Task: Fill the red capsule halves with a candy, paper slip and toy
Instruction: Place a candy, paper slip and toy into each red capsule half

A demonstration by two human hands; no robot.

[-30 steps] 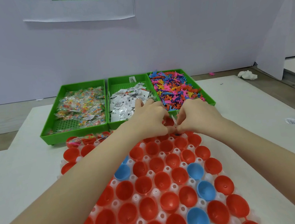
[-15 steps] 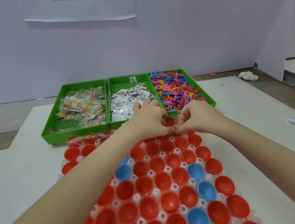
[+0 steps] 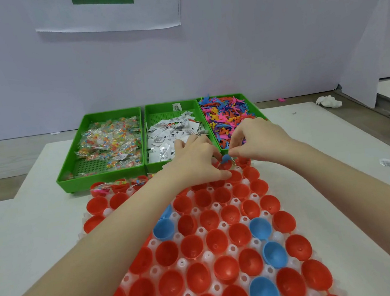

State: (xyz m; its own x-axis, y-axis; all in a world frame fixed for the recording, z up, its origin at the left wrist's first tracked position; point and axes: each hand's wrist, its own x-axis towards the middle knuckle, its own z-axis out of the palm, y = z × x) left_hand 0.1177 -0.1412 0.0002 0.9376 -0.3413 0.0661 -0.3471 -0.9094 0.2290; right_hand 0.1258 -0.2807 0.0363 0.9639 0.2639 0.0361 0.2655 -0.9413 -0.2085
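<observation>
White surface (image 3: pixel 41 238) against a plain wall. Capsule tray (image 3: pixel 206 256) central; red halves (image 3: pixel 191 245) light, rigid. At twelve o'clock, right hand (image 3: pixel 258 140) fingers pinch a small blue toy (image 3: pixel 225 158), likely soft; left hand (image 3: pixel 198 162) fingers curled, contents hidden.

I see a pale lavender wall (image 3: pixel 250 44) at twelve o'clock, a white sheet (image 3: pixel 149 12) pinned on it, and a white table (image 3: pixel 336 156) below.
</observation>
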